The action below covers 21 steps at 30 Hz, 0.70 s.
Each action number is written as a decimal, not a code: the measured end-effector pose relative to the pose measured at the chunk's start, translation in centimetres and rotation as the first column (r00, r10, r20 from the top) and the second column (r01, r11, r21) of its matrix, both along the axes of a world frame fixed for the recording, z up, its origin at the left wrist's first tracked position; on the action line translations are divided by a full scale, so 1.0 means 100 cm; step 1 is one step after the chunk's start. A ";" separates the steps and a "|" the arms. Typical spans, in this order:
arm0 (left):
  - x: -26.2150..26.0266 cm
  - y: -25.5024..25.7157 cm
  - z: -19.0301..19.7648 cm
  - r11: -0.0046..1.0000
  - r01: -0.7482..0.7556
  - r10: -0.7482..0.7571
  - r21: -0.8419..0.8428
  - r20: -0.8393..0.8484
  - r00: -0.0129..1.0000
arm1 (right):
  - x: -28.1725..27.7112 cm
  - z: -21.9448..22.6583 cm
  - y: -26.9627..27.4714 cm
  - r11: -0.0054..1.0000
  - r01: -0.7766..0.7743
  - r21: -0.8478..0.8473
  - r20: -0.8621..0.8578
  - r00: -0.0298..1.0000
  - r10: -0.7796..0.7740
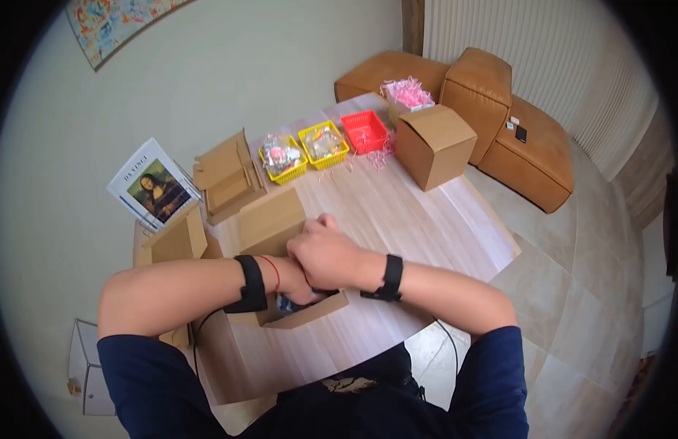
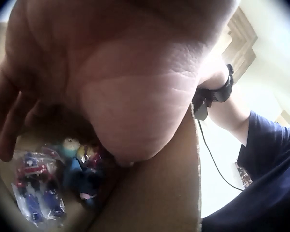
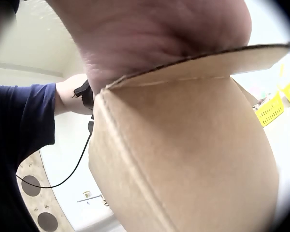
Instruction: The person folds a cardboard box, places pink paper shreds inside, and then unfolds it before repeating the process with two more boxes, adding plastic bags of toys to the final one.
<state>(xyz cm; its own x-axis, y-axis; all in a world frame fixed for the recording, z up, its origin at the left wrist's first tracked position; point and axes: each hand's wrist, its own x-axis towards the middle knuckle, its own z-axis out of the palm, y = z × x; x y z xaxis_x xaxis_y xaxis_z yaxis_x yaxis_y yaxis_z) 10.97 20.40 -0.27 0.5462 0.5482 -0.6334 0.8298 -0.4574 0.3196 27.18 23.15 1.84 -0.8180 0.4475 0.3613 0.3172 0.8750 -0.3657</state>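
An open cardboard box (image 1: 307, 316) stands on the table in front of me, its back flap raised. My left hand (image 2: 111, 82) reaches down into it, fingers loosely extended. Below those fingers in the left wrist view lie clear-wrapped blue and red toys (image 2: 38, 193) and a dark blue plush-like item (image 2: 82, 176). My right hand (image 1: 326, 252) crosses over the left wrist at the box's right side. In the right wrist view its heel lies close over a side flap (image 3: 251, 62), and its fingers are hidden.
Two yellow baskets (image 1: 288, 175) of wrapped items and a red basket (image 1: 364, 132) line the back. A closed carton (image 1: 438, 150) stands right, before pink shredded paper (image 1: 411, 94). Left are opened cartons (image 1: 226, 175) and a Mona Lisa print (image 1: 157, 192). Leather seats (image 1: 525, 157) stand beyond.
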 end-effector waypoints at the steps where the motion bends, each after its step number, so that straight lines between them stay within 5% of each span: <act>1: -0.009 0.003 -0.025 0.997 0.065 -0.065 -0.032 -0.009 0.998 | 0.000 -0.006 -0.003 0.999 0.010 0.047 0.000 1.000 -0.010; 3: 0.014 0.002 0.006 0.988 -0.037 -0.013 -0.150 -0.320 0.947 | -0.001 -0.011 -0.005 0.996 0.025 0.083 -0.005 1.000 -0.024; 7: 0.026 0.002 0.006 0.995 0.047 -0.075 -0.084 -0.363 0.929 | 0.004 -0.007 -0.003 0.998 0.034 0.058 0.027 0.999 -0.036; 21: -0.050 0.015 -0.141 0.975 0.211 -0.222 -0.071 -0.411 0.884 | 0.000 -0.009 -0.005 0.999 0.034 -0.005 0.024 0.999 -0.034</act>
<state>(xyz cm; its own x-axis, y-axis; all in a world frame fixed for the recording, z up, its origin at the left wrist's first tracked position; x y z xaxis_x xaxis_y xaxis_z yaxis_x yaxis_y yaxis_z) 5.92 21.95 -14.36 0.3350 0.4289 -0.8389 0.7702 -0.6376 -0.0185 27.20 22.69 0.93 -0.8104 0.4775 0.3395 0.3557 0.8615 -0.3624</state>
